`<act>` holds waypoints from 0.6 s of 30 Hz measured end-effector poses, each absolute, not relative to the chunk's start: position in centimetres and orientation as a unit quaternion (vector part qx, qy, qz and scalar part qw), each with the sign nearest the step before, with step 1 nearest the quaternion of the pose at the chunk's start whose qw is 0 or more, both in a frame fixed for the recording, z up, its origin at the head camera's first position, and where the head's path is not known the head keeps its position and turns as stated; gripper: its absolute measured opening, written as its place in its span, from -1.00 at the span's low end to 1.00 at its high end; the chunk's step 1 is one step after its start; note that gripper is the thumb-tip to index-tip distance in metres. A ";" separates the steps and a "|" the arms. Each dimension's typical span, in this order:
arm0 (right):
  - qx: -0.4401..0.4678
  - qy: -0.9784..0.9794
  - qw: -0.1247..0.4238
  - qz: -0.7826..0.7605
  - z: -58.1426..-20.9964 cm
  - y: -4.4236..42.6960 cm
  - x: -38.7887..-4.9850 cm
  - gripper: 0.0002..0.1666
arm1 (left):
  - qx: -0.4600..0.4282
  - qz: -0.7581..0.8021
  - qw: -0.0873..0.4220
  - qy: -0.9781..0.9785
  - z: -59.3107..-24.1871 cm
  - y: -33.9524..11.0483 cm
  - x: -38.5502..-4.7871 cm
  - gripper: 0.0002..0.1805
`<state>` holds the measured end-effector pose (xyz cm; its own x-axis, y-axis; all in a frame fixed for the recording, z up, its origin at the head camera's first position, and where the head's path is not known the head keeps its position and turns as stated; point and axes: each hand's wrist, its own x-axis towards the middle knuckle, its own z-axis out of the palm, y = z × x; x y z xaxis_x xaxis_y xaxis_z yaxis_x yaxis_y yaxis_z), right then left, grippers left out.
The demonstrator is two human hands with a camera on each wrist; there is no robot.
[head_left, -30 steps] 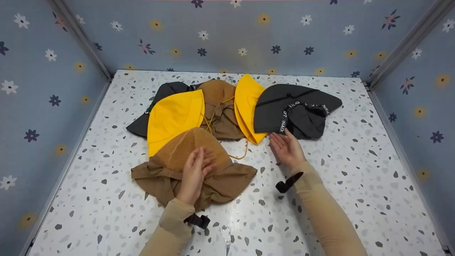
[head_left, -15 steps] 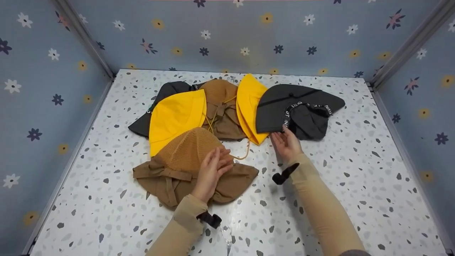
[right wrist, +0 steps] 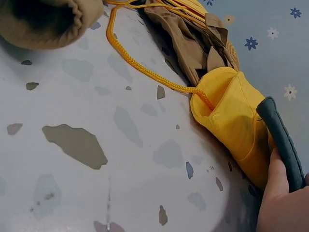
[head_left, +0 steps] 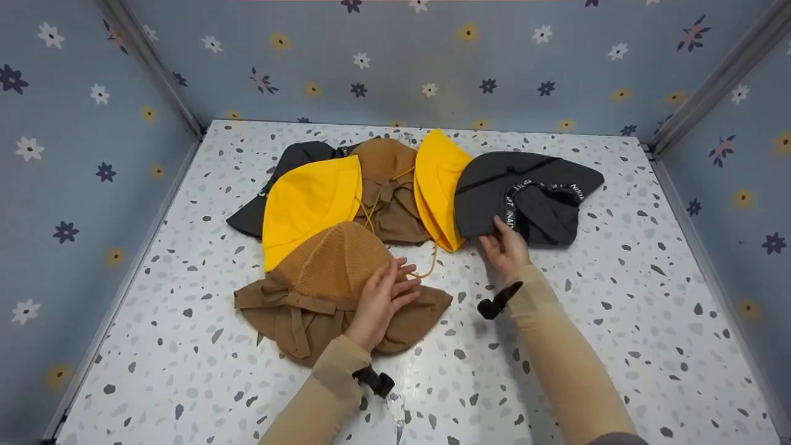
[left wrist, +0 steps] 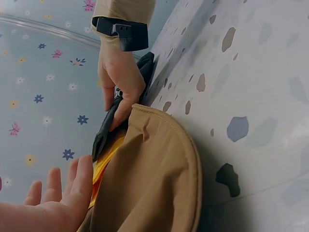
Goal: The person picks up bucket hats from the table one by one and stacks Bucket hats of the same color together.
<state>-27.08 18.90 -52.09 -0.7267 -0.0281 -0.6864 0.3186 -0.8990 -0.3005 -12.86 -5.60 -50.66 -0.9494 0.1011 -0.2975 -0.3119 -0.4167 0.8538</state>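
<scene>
My right hand pinches the front edge of a dark grey hat with a lettered band, thumb above and fingers beneath; the right wrist view shows the fingers under its grey brim. Over the near brown hat hovers my left hand, its fingers extended and holding nothing. In the left wrist view that left hand is beside the brown brim. Against the grey hat's left side lies a folded yellow hat, whose cord trails on the table.
Another yellow hat overlaps a second dark hat at the left. A further brown hat lies between the yellow ones. Flower-patterned walls enclose the speckled table at the back and sides.
My left hand has moved right across the near brown hat. My right hand has taken hold of the grey hat's edge, and that hat has shifted slightly right and toward me.
</scene>
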 end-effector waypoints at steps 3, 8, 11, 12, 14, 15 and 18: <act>0.340 0.247 0.085 -0.903 -51.9 18.9 -26.6 -0.31 | -0.099 0.836 0.130 0.524 -50.6 -5.4 -12.9 -0.39; 0.324 0.307 0.053 -0.893 -51.4 19.0 -25.8 0.03 | -0.094 0.838 0.135 0.520 -50.6 -4.9 -13.1 -0.38; 0.318 0.340 0.036 -0.885 -51.0 19.1 -25.4 0.18 | -0.092 0.840 0.134 0.518 -50.6 -4.8 -13.2 -0.38; 0.317 0.350 0.031 -0.881 -50.9 19.2 -25.3 0.19 | -0.093 0.841 0.134 0.516 -50.6 -4.8 -13.2 -0.39; 0.313 0.360 0.023 -0.879 -50.7 19.2 -25.1 0.21 | -0.095 0.842 0.134 0.514 -50.7 -4.9 -13.2 -0.39; 0.309 0.363 0.021 -0.879 -50.5 19.2 -25.1 0.21 | -0.095 0.842 0.134 0.514 -50.7 -4.9 -13.1 -0.39; 0.292 0.371 0.017 -0.882 -50.1 19.0 -24.8 0.17 | -0.095 0.843 0.135 0.511 -50.8 -5.0 -13.1 -0.39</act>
<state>-24.82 19.00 -50.13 -0.8291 0.1871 -0.5268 0.2457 -0.7245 -0.6440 -13.09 -4.96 -50.78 -0.9451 0.1308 -0.2996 -0.3261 -0.4404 0.8365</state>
